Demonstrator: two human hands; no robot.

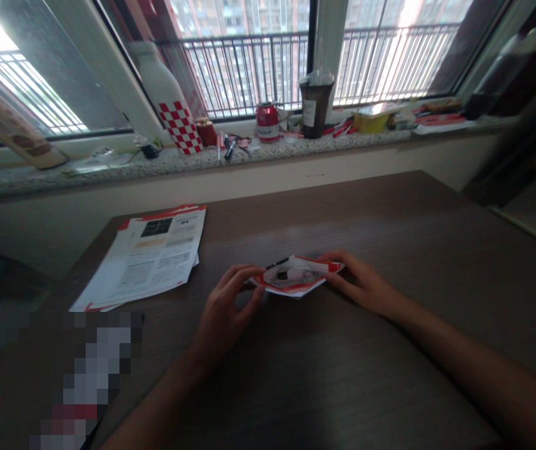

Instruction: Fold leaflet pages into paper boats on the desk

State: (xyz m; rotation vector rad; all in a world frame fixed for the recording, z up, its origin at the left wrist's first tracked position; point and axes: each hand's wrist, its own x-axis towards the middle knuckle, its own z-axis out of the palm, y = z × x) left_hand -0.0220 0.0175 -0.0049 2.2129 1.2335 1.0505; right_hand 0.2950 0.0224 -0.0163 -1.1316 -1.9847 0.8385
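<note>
A folded piece of printed paper [296, 289], white with red edges, is spread into a shallow diamond-shaped pocket above the middle of the desk. Dark and grey print shows on its inner faces. My left hand [230, 303] pinches its left corner between thumb and fingers. At the opposite corner, my right hand [354, 278] grips it the same way, with the fingertips partly hidden behind the paper.
Printed sheets [155, 256] lie on the left of the brown desk [366, 362], near a blurred-out item [94, 375]. On the windowsill [244, 153] stand a checkered bottle [181, 128], a red can [268, 122], a dark drink cup [314, 109] and a yellow container [371, 122].
</note>
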